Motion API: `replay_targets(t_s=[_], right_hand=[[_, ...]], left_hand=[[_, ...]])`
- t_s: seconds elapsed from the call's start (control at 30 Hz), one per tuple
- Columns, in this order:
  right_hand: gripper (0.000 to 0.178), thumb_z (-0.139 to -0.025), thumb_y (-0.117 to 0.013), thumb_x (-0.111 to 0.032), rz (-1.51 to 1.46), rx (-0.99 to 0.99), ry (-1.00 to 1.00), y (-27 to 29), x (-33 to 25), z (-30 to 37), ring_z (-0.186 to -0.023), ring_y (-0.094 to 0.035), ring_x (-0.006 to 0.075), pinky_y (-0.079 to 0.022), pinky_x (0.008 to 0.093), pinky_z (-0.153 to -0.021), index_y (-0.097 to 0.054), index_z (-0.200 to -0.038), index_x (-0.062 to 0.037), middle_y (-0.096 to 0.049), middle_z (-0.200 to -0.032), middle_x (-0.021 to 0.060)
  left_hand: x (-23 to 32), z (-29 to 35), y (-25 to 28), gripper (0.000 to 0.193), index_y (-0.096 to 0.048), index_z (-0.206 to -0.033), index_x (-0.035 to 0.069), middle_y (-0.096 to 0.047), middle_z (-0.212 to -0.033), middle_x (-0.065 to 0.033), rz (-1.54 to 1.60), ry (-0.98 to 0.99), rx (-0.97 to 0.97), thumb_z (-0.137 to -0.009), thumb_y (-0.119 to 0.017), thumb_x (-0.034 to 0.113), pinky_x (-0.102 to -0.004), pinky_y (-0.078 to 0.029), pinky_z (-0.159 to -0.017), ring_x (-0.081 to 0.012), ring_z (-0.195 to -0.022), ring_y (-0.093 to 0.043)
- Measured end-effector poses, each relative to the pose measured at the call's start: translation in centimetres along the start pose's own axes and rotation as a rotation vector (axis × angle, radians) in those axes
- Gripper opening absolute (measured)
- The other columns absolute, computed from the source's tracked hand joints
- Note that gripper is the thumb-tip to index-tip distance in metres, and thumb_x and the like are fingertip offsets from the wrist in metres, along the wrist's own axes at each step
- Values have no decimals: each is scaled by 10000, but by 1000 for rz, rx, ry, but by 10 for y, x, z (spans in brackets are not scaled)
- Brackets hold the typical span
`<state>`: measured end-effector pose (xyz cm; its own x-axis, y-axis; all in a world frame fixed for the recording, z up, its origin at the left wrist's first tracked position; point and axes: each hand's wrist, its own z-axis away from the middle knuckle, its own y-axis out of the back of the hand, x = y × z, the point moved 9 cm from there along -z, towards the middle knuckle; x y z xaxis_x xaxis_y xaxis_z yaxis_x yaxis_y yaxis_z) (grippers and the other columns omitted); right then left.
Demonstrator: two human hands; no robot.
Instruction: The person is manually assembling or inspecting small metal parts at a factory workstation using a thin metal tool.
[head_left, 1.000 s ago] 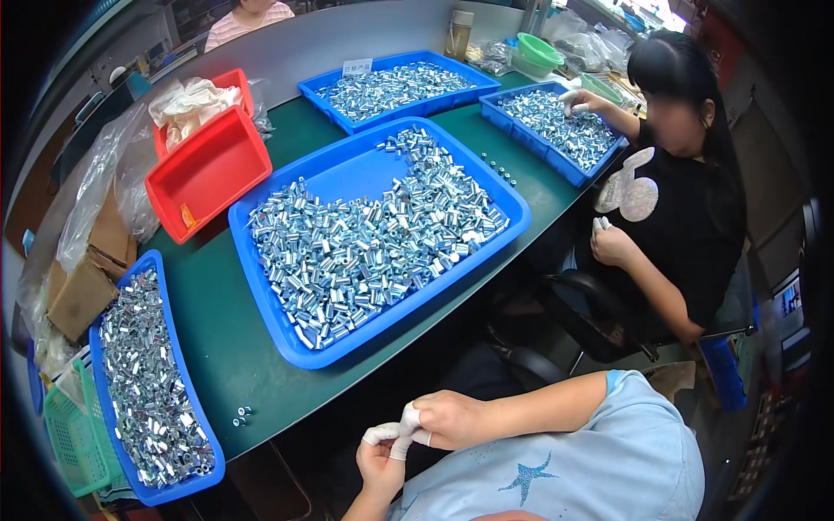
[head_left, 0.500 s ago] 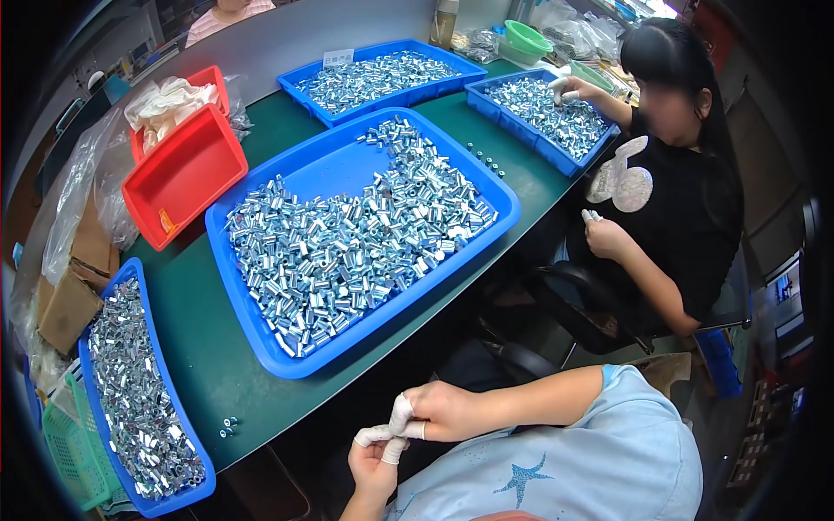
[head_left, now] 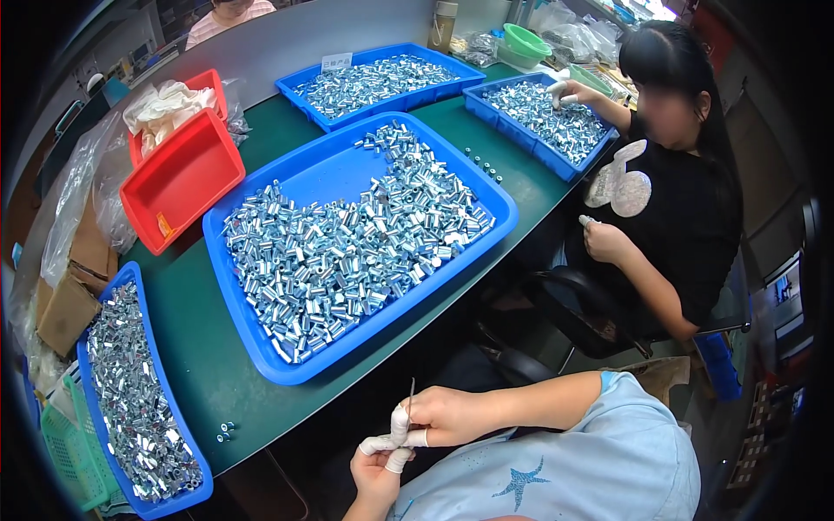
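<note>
My left hand [head_left: 378,471] and my right hand [head_left: 445,417] meet in front of my light blue shirt, just off the table's near edge. White finger cots cover several fingertips on both. My right hand is closed, and a thin, dark metal rod [head_left: 412,392] sticks up from between its thumb and fingers. My left fingers are pinched together against the right fingertips; whatever they hold is hidden. Beyond them on the table lies a big blue tray [head_left: 300,375] heaped with small silvery metal cylinders [head_left: 347,252], its far left part showing bare bottom.
A narrower blue tray [head_left: 204,491] of metal parts stands at the left, beside a green basket [head_left: 74,451]. Red trays [head_left: 182,178] sit behind. Another full blue tray [head_left: 287,87] is at the back. At the right, a co-worker's hand [head_left: 569,93] reaches into a blue tray [head_left: 569,169].
The thin rod now stands up out of my right fingers, where none showed before. My hands stay together, shifted only slightly. The co-worker's hands have barely moved.
</note>
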<state>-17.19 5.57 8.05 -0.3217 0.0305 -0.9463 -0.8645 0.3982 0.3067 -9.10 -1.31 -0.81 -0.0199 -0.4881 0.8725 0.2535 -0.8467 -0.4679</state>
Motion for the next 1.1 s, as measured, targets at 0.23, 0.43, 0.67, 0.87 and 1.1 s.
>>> replay_targets(t_s=[0.23,0.43,0.67,0.87,1.1], right_hand=[[89,-748,-596,-8,59,-7,144,5,-19,7,-674,-558,276,-452,345,-581,-578,-831,-35,-543,-744,92],[104,-754,-596,-16,34,32,121,2,-9,11,-687,-566,270,-464,335,-597,-599,-855,-40,-548,-745,92],[104,-771,-596,-27,-82,100,69,11,-7,12,-667,-567,269,-474,324,-594,-607,-874,-36,-551,-745,100],[93,-779,-593,-6,-83,42,76,10,-10,9,-698,-586,235,-474,292,-619,-606,-865,-37,-572,-790,72],[108,-777,-601,1,77,20,153,4,-19,9,-693,-583,233,-463,291,-612,-609,-874,-46,-575,-789,66]], left_hand=[[-3,-2,-4,174,-519,-872,22,-604,-803,-93,10,93,47,-771,-661,13,-280,-518,-619,-164,-664,-599],[-5,-1,-5,170,-523,-871,19,-610,-791,-97,19,121,57,-773,-662,20,-272,-511,-601,-165,-650,-597],[-6,1,-8,164,-525,-869,17,-608,-786,-96,57,117,64,-776,-660,28,-269,-509,-597,-164,-644,-598],[2,0,-14,131,-544,-904,-9,-614,-841,-113,142,24,-32,-805,-627,11,-272,-526,-665,-165,-696,-618],[-2,-3,-3,136,-535,-877,16,-609,-812,-101,74,68,37,-795,-642,24,-268,-514,-622,-164,-669,-607]])
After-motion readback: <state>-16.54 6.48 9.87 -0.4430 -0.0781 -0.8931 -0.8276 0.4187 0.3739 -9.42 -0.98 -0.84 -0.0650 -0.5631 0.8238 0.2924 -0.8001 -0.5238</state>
